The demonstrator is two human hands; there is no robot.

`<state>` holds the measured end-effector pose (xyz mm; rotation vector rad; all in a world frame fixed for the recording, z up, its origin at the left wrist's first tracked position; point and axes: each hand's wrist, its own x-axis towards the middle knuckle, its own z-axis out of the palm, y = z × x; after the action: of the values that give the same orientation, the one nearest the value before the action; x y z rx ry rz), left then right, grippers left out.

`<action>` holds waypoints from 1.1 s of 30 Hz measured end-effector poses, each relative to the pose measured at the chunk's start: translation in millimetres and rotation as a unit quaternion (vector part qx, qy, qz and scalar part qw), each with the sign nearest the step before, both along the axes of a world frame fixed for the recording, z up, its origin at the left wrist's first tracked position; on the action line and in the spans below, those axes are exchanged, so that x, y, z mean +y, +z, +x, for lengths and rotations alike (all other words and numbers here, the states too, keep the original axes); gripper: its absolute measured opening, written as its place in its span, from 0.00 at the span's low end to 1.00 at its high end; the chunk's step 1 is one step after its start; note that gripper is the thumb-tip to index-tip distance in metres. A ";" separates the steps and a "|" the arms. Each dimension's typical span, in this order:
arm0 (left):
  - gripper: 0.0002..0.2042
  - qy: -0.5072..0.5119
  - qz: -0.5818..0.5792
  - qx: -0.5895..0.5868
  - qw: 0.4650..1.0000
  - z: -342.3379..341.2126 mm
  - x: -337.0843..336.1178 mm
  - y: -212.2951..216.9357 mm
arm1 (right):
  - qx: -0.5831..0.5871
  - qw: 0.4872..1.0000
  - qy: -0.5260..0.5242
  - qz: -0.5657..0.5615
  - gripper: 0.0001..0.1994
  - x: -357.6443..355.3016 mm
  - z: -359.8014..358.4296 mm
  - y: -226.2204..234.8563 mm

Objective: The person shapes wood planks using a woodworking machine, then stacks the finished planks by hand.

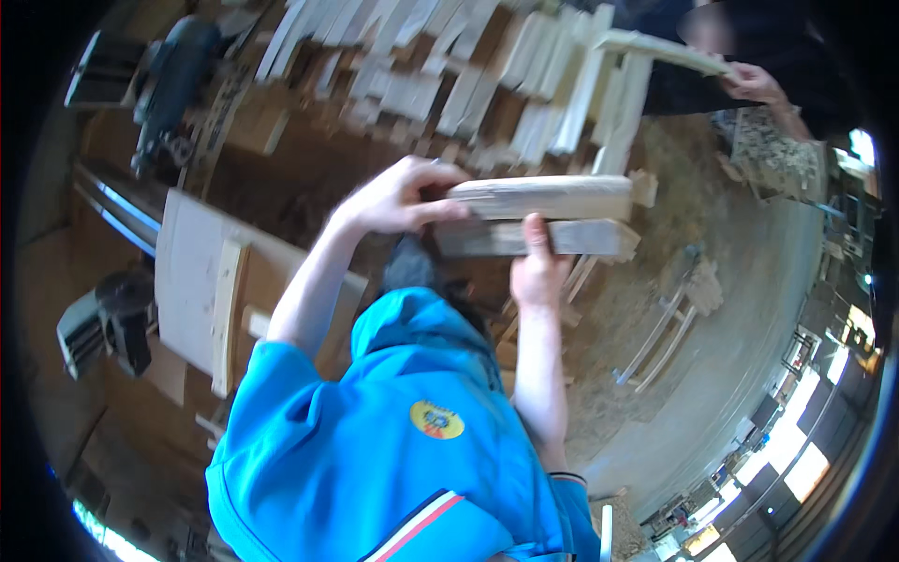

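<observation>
Wood filled the shop. The person in the blue top held two short wooden blocks out in front, one on top of the other. The left hand was curled over the left end of the upper block, fingers wrapped on top and thumb pressed against the side. The right hand came up from below, with its thumb flat on the front of the lower block and its fingers hidden behind.

Both blocks looked hard and stiff, and would not bend. They seemed thick enough to be a bit heavy, and the rough sawn faces probably would not slip. Holding near the ends looked safest, away from splintery corners.

Behind them lay a big stack of pale planks. Another person's hand gripped a long plank at the top right. A flat board sat on the left.
</observation>
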<state>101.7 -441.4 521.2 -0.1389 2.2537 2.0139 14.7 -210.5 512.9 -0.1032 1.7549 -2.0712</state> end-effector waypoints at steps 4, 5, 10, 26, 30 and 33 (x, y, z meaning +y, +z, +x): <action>0.14 0.255 0.168 -0.085 0.948 -6.8 -44.3 -25.1 | -0.109 0.994 -0.002 0.014 0.13 -7.7 -15.8 -36.6; 0.13 0.299 0.227 -0.063 0.925 -13.3 -64.7 -58.5 | -0.189 0.982 -0.013 -0.006 0.15 8.4 -16.8 -47.5; 0.11 0.379 0.136 -0.079 0.912 -104.3 -155.4 -102.2 | -0.266 0.950 -0.135 0.089 0.14 104.9 -11.3 -69.6; 0.16 0.468 0.234 0.000 0.852 -290.3 -244.7 -112.8 | -0.070 0.824 -0.031 0.561 0.20 347.3 65.0 -170.1; 0.15 0.421 0.133 0.051 0.896 -352.1 -281.5 -88.1 | -0.044 0.813 -0.038 0.580 0.20 342.4 9.2 -156.8; 0.14 0.422 0.099 0.006 0.901 -396.8 -326.0 -104.0 | -0.046 0.812 -0.034 0.580 0.20 296.1 0.8 -163.8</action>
<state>-295.1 -767.3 417.2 -1.2770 2.1663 2.5792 15.6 85.6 349.2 0.4151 2.6239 -0.6947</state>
